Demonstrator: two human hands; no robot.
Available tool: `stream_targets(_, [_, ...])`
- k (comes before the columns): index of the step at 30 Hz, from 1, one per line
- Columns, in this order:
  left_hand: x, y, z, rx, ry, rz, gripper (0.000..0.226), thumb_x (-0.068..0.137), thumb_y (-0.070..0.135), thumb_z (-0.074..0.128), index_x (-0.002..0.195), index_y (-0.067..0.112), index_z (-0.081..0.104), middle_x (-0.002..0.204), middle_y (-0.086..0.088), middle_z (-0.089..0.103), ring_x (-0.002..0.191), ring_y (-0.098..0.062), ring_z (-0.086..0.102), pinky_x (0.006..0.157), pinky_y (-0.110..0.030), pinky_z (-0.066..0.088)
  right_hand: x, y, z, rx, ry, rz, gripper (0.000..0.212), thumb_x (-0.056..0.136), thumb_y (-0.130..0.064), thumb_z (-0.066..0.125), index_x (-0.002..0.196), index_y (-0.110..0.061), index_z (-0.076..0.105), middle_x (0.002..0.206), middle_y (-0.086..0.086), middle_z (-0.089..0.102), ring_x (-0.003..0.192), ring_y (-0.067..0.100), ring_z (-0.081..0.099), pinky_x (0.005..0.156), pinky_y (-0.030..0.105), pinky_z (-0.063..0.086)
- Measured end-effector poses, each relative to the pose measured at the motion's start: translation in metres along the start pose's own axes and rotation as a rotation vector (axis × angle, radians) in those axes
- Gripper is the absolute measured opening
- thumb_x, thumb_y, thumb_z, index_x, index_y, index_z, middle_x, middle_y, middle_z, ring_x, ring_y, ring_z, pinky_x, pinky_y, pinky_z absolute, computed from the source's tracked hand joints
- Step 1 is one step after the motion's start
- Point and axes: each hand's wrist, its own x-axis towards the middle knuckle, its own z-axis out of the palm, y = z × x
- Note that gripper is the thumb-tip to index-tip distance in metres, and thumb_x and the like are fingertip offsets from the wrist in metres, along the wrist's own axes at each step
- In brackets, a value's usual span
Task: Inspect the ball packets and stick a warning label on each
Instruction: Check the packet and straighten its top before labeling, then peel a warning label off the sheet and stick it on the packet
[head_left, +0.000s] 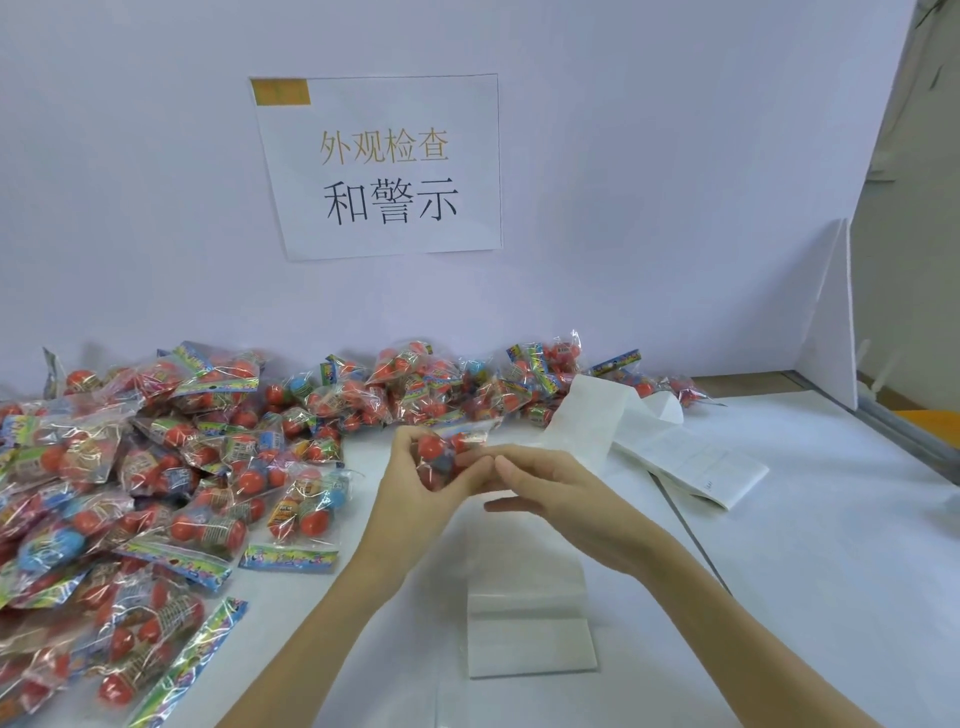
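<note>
Covering the whole back of the scene is a pale lilac wall panel (623, 156), with a white paper sign (384, 166) bearing Chinese characters in gold and black stuck to it. Below it lies the white work table (805, 597), and across its left side and far edge spreads a big heap of clear plastic packets of red and blue balls (130, 467), each with a colourful printed header strip. A long white strip of label backing paper (530, 613) runs from near the table's front edge up under the hands and curls back towards the far packets; beside it to the right lies a flat white sheet of printed labels (691, 462).

Above the table's middle, the left hand (410, 499) has its fingers curled round one clear packet of red and blue balls (441, 452), holding it up off the table. The right hand (550, 488) reaches across with fingers mostly straight, their tips touching the packet's front.
</note>
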Motion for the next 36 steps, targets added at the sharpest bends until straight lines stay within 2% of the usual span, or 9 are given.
stream_targets(5, [0.003, -0.006, -0.001, -0.075, 0.013, -0.046, 0.015, 0.101, 0.015, 0.067, 0.114, 0.012, 0.061, 0.095, -0.001, 0.08, 0.092, -0.019, 0.077, 0.086, -0.03, 0.061, -0.001, -0.003, -0.012, -0.302, 0.103, -0.001, 0.03, 0.101, -0.02, 0.068, 0.13, -0.027, 0.065, 0.112, -0.005, 0.078, 0.111, 0.005, 0.071, 0.096, 0.022, 0.053])
stream_targets(10, [0.007, -0.007, -0.005, -0.237, 0.101, -0.142, 0.009, 0.101, 0.018, 0.068, 0.109, 0.021, 0.065, 0.09, -0.006, 0.08, 0.081, -0.024, 0.079, 0.068, -0.017, 0.058, -0.012, -0.001, -0.029, -0.728, -0.254, 0.311, 0.101, 0.07, -0.068, 0.085, 0.153, -0.056, 0.028, 0.154, -0.033, 0.038, 0.144, -0.007, 0.032, 0.119, 0.028, 0.032])
stream_targets(12, [0.01, -0.01, -0.008, -0.225, 0.123, -0.158, 0.006, 0.1, 0.023, 0.07, 0.105, 0.026, 0.068, 0.09, -0.004, 0.08, 0.086, -0.024, 0.078, 0.073, -0.019, 0.057, -0.012, 0.002, -0.029, -0.856, -0.332, 0.331, 0.107, 0.065, -0.073, 0.083, 0.152, -0.059, 0.023, 0.157, -0.037, 0.027, 0.143, -0.004, 0.022, 0.123, 0.032, 0.025])
stream_targets(18, [0.008, -0.014, -0.011, 0.031, 0.125, 0.099, 0.049, 0.103, 0.012, 0.063, 0.14, 0.036, 0.044, 0.092, 0.016, 0.072, 0.083, -0.016, 0.075, 0.073, -0.033, 0.062, -0.006, 0.0, -0.033, -0.586, 0.006, 0.12, 0.041, 0.082, -0.032, 0.089, 0.115, -0.025, 0.066, 0.132, -0.015, 0.065, 0.124, -0.006, 0.058, 0.111, 0.028, 0.047])
stream_targets(24, [0.005, -0.01, -0.009, 0.283, 0.167, 0.246, 0.042, 0.102, 0.001, 0.058, 0.093, 0.038, 0.075, 0.108, -0.002, 0.059, 0.082, -0.009, 0.067, 0.074, -0.038, 0.062, -0.002, -0.002, -0.04, -0.47, 0.32, 0.012, 0.014, 0.086, -0.025, 0.086, 0.095, -0.026, 0.075, 0.094, -0.006, 0.076, 0.089, 0.016, 0.069, 0.075, 0.031, 0.054])
stream_targets(27, [0.001, -0.005, -0.002, 0.163, 0.083, 0.189, 0.027, 0.103, 0.015, 0.063, 0.107, 0.038, 0.077, 0.114, -0.001, 0.05, 0.088, -0.016, 0.062, 0.09, -0.037, 0.057, -0.003, -0.003, -0.039, -0.402, 0.287, 0.031, 0.018, 0.09, -0.025, 0.081, 0.1, -0.028, 0.066, 0.083, -0.006, 0.079, 0.075, 0.01, 0.07, 0.058, 0.025, 0.046])
stream_targets(30, [-0.002, -0.001, 0.001, 0.16, -0.062, 0.117, 0.03, 0.091, 0.044, 0.07, 0.119, 0.035, 0.072, 0.119, 0.002, 0.044, 0.09, -0.001, 0.061, 0.092, -0.019, 0.053, -0.003, -0.004, -0.035, -0.403, 0.263, 0.024, 0.013, 0.094, -0.024, 0.077, 0.098, -0.025, 0.065, 0.081, -0.002, 0.08, 0.078, 0.017, 0.074, 0.064, 0.034, 0.05])
stream_targets(32, [-0.003, -0.003, 0.005, 0.225, -0.064, 0.12, 0.023, 0.09, 0.034, 0.076, 0.112, 0.027, 0.075, 0.115, -0.001, 0.047, 0.089, 0.001, 0.061, 0.087, -0.011, 0.049, -0.002, -0.003, -0.033, -0.39, 0.264, -0.002, 0.008, 0.094, -0.023, 0.077, 0.097, -0.022, 0.069, 0.085, -0.001, 0.08, 0.085, 0.02, 0.076, 0.076, 0.041, 0.057])
stream_targets(36, [-0.003, -0.004, 0.008, 0.244, -0.004, 0.135, 0.004, 0.094, 0.022, 0.075, 0.091, 0.022, 0.077, 0.103, -0.003, 0.052, 0.086, 0.0, 0.056, 0.081, -0.006, 0.041, -0.002, 0.002, -0.03, -0.606, 0.33, -0.16, 0.013, 0.095, -0.024, 0.077, 0.106, -0.029, 0.075, 0.102, -0.013, 0.075, 0.099, 0.004, 0.068, 0.087, 0.021, 0.05])
